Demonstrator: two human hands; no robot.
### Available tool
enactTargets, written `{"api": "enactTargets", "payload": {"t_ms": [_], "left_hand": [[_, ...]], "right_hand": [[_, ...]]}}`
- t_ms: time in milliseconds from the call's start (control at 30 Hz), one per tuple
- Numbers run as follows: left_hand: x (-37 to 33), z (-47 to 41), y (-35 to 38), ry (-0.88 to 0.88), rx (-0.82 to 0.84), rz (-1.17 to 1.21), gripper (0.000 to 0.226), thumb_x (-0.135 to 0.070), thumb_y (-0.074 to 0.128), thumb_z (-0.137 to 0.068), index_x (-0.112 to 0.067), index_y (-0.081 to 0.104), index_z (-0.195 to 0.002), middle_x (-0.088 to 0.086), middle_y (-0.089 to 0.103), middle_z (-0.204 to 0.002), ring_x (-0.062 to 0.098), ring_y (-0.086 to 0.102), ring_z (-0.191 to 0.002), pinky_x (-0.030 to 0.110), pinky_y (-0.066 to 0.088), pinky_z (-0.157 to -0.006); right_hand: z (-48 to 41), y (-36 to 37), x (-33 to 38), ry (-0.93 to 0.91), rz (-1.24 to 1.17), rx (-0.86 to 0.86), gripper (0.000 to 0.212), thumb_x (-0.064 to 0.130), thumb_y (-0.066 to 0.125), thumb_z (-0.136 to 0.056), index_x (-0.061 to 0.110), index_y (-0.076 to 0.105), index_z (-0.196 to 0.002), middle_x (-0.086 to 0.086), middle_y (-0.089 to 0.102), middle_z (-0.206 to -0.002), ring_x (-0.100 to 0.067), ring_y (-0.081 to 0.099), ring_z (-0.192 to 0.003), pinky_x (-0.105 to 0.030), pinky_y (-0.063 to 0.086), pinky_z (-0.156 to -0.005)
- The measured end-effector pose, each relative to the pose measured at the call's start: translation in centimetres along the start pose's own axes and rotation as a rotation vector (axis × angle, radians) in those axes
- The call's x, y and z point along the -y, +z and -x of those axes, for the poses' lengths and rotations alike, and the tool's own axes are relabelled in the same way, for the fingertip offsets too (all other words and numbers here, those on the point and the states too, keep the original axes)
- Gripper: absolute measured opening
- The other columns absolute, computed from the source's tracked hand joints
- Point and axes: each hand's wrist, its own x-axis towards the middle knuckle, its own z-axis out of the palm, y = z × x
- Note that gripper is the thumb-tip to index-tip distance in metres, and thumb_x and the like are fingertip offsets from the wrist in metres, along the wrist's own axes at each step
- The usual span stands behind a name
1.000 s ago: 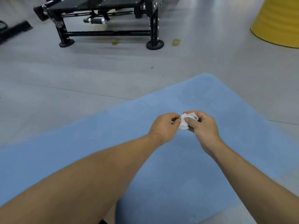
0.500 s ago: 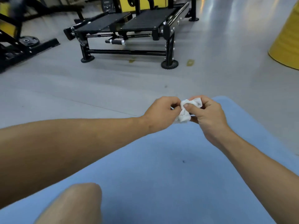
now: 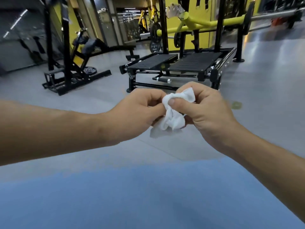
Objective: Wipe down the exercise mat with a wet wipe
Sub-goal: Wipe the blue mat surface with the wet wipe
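A crumpled white wet wipe [image 3: 173, 118] is held in the air between both hands, well above the floor. My left hand [image 3: 140, 109] pinches its left side with closed fingers. My right hand [image 3: 208, 109] grips its upper right part, thumb pressed on the cloth. The blue exercise mat [image 3: 132, 200] fills the bottom of the view, below and nearer than the hands. The wipe does not touch the mat.
A black platform machine [image 3: 178, 65] stands on the grey floor just beyond the hands. A black rack with a weight plate [image 3: 71, 75] is at the left. A yellow-green bar frame [image 3: 198, 23] and yellow wall lie behind.
The view has tilted up, so more of the gym shows and less of the mat. Both hands stay closed on the wipe and now sit higher, over the bare floor.
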Motion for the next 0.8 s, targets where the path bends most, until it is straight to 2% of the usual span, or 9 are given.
{"api": "enactTargets", "payload": {"t_ms": [67, 200, 367, 433, 500, 600, 667, 733, 800], "left_hand": [[-0.7, 1.0, -3.1, -0.006, -0.051, 0.017, 0.019, -0.015, 0.056, -0.104, -0.003, 0.071, -0.108, 0.016, 0.077, -0.099, 0.038, 0.072, -0.096, 0.052, 0.059, -0.088], [-1.6, 3.3, -8.1, -0.023, -0.146, 0.048, 0.017, -0.012, 0.056, -0.103, -0.01, 0.072, -0.102, 0.013, 0.077, -0.096, 0.035, 0.074, -0.091, 0.04, 0.063, -0.08], [-2.7, 6.1, -13.5, -0.123, -0.249, 0.077, 0.02, -0.01, 0.054, -0.104, -0.004, 0.071, -0.113, 0.015, 0.077, -0.1, 0.035, 0.074, -0.094, 0.04, 0.063, -0.082], [-3.1, 7.7, -15.4, -0.175, -0.334, 0.094, 0.02, -0.009, 0.053, -0.104, -0.003, 0.071, -0.111, 0.017, 0.077, -0.1, 0.037, 0.073, -0.094, 0.039, 0.063, -0.08], [-3.7, 9.4, -16.6, -0.232, -0.422, 0.135, 0.02, -0.009, 0.053, -0.103, -0.007, 0.073, -0.105, 0.019, 0.076, -0.1, 0.035, 0.072, -0.09, 0.04, 0.06, -0.077], [-4.9, 12.9, -18.4, -0.324, -0.567, 0.162, 0.023, -0.025, 0.056, -0.091, -0.015, 0.076, -0.098, 0.019, 0.074, -0.101, 0.031, 0.068, -0.088, 0.046, 0.051, -0.081], [-6.2, 15.2, -19.2, -0.357, -0.595, 0.156, 0.038, -0.04, 0.054, -0.092, -0.011, 0.075, -0.104, 0.018, 0.074, -0.106, 0.036, 0.069, -0.098, 0.049, 0.051, -0.086], [-8.4, 17.4, -20.0, -0.401, -0.539, 0.109, 0.06, -0.053, 0.051, -0.093, -0.001, 0.07, -0.116, 0.017, 0.074, -0.112, 0.031, 0.071, -0.1, 0.04, 0.054, -0.081], [-11.4, 19.5, -20.6, -0.479, -0.521, 0.031, 0.063, -0.052, 0.055, -0.092, 0.003, 0.066, -0.12, 0.015, 0.076, -0.111, 0.026, 0.074, -0.096, 0.033, 0.056, -0.077]], "right_hand": [[-1.9, 2.6, 1.3, -0.03, 0.004, 0.076, 0.022, 0.023, 0.087, -0.074, 0.016, 0.066, -0.075, -0.004, 0.071, -0.069, -0.02, 0.071, -0.061, -0.027, 0.052, -0.049], [-5.1, 7.2, 2.9, -0.063, -0.056, 0.183, 0.035, 0.025, 0.084, -0.074, 0.002, 0.058, -0.08, -0.001, 0.068, -0.066, -0.013, 0.066, -0.057, -0.024, 0.05, -0.048], [-8.3, 13.2, 3.6, -0.043, -0.184, 0.29, 0.019, 0.028, 0.086, -0.069, 0.023, 0.068, -0.07, 0.0, 0.066, -0.065, -0.015, 0.063, -0.059, -0.03, 0.052, -0.049], [-9.1, 16.0, 4.0, -0.024, -0.211, 0.315, 0.019, 0.028, 0.085, -0.07, 0.024, 0.066, -0.068, -0.002, 0.065, -0.066, -0.017, 0.063, -0.06, -0.034, 0.051, -0.052], [-9.3, 18.3, 4.6, -0.017, -0.225, 0.335, 0.025, 0.027, 0.083, -0.071, 0.026, 0.06, -0.062, 0.003, 0.06, -0.06, -0.012, 0.059, -0.056, -0.027, 0.047, -0.049], [-9.2, 21.8, 5.4, 0.026, -0.245, 0.409, 0.035, 0.031, 0.086, -0.067, 0.027, 0.053, -0.055, 0.011, 0.053, -0.054, -0.009, 0.052, -0.051, -0.02, 0.042, -0.049], [-8.6, 24.0, 5.6, 0.051, -0.278, 0.465, 0.038, 0.036, 0.086, -0.065, 0.026, 0.051, -0.054, 0.011, 0.05, -0.054, -0.009, 0.049, -0.05, -0.02, 0.041, -0.049], [-8.1, 26.4, 6.2, 0.06, -0.323, 0.55, 0.033, 0.035, 0.083, -0.07, 0.023, 0.055, -0.056, 0.008, 0.054, -0.055, -0.009, 0.051, -0.051, -0.022, 0.042, -0.05], [-7.5, 28.4, 7.5, 0.049, -0.332, 0.653, 0.031, 0.034, 0.08, -0.076, 0.012, 0.061, -0.066, 0.002, 0.061, -0.06, -0.011, 0.055, -0.054, -0.025, 0.045, -0.051]]}}
